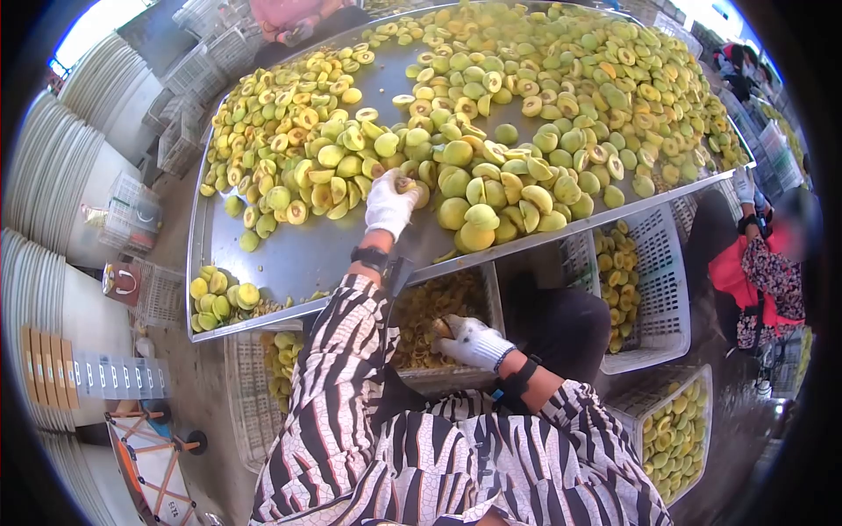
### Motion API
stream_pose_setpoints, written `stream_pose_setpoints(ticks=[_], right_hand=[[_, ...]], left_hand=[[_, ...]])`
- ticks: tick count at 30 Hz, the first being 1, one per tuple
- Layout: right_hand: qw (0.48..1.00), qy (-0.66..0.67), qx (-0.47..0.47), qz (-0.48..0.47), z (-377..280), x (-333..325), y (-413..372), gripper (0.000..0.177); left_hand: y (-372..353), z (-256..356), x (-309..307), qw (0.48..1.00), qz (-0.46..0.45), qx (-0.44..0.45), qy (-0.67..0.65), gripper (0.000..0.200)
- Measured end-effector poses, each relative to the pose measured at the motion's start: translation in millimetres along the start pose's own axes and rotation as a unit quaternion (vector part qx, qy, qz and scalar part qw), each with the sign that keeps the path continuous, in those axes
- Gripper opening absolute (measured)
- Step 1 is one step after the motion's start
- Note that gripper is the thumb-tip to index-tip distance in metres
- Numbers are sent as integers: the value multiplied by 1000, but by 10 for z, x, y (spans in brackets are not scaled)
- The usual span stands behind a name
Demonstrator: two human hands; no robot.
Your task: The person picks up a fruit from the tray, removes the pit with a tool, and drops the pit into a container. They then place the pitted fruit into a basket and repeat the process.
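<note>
My left hand (390, 206), in a white knit glove, reaches onto the metal table (320, 250). Its fingers are closed around a fruit half (405, 184) with a brown centre, at the edge of a pile of green-yellow halved fruit (333, 158). Lower down, my right hand (478, 344), also gloved, is above a crate of brownish scraps (438, 298) between my knees. Its fingers are curled on a small brownish thing (445, 328), mostly covered by the glove; I cannot tell its kind.
White plastic crates (653, 298) holding fruit halves stand below the table's near edge. Another fruit-filled crate (680, 430) is at my right. A person (763, 272) sits farther right, and another person (298, 22) is across the table. A folding cart (153, 465) stands lower left.
</note>
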State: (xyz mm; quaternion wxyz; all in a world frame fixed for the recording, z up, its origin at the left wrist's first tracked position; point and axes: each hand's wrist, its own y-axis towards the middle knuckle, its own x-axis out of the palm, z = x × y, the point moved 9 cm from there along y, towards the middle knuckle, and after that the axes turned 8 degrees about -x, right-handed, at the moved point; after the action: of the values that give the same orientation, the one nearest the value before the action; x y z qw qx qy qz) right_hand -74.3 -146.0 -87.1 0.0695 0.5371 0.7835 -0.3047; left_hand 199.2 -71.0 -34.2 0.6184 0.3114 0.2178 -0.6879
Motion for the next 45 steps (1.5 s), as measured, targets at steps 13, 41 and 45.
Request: stream_pose_setpoints(ticks=[13,41,45], right_hand=[[983,-37,-35,174,-690,-240,-194,36],[983,-78,-33,161,-345,205,-163,34],[993,-37,-22,114,-414,226,-226,35]], left_hand=[[-1929,-380,-254,605,-182,-302,-714,45],[-2387,-398,-263,795,-63,-247,-551,53],[-2346,-469,-219,815,-51,-235,-527,50]])
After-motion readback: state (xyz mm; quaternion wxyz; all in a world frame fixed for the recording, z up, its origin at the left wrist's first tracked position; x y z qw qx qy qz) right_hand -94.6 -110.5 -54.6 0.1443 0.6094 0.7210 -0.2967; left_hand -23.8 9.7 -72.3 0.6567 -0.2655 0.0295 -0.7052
